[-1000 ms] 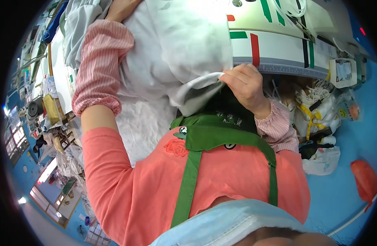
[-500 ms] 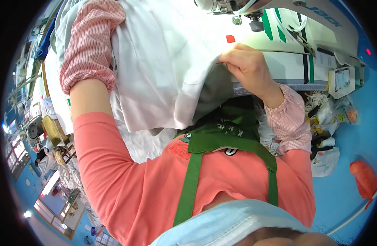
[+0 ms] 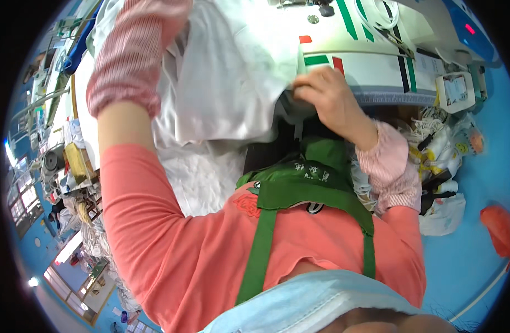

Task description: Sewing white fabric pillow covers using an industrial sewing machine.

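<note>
White cloth (image 3: 221, 94) lies across the left part of the sewing table and hangs over its front edge toward my lap. My right hand (image 3: 330, 97) is closed, its thumb and fingertips pinching the cloth's right edge just above the table's front. My left arm reaches far forward over the cloth in a pink striped sleeve cover (image 3: 130, 61). The left hand itself is beyond the top of the picture. A sewing machine (image 3: 432, 22) stands ahead on the right, only partly in view.
A ruler strip (image 3: 396, 99) runs along the table's front edge, with red and green tape marks (image 3: 316, 60) behind it. Tweezers (image 3: 398, 43) lie near the machine. Crumpled white cloth (image 3: 196, 177) is below the table edge; thread cones (image 3: 446, 187) and bags are at right.
The cloth's lower hem has moved up and away from me, uncovering more tape marks and the crumpled cloth below. My right hand still pinches its edge. The view has shifted slightly.
</note>
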`<state>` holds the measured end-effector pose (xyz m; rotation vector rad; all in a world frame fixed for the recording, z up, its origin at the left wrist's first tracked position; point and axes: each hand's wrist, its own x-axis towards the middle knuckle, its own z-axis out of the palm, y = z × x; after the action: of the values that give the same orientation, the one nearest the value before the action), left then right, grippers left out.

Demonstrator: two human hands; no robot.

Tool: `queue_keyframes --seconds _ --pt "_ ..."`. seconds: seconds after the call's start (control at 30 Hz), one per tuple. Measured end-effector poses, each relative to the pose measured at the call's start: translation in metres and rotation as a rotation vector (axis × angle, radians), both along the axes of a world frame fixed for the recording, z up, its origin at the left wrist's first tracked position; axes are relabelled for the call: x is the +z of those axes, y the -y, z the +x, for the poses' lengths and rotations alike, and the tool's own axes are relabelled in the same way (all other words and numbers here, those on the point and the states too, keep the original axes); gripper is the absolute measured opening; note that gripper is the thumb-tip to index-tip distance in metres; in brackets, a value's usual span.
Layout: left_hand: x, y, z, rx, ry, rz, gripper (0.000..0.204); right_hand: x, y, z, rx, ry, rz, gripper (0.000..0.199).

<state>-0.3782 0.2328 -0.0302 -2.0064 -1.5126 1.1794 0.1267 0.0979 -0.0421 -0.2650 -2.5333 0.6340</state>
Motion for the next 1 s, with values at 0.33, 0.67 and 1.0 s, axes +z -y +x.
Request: queue_keyframes --seconds 0.33,0.67,1.0 --pt "-0.043 0.315 0.078 0.374 0.988 0.604 0.058 -0.102 0.064 0.040 -0.421 -0.285 -0.865 0.037" --pt "-0.004 0.371 0.172 0.299 1.267 0.749 0.054 -0.116 0.117 0.013 -0.426 -0.359 -1.255 0.026" --pt "-0.043 0.372 0.255 -0.209 0.761 0.585 0.060 -0.111 0.108 0.014 -0.369 -0.103 -1.234 0.018"
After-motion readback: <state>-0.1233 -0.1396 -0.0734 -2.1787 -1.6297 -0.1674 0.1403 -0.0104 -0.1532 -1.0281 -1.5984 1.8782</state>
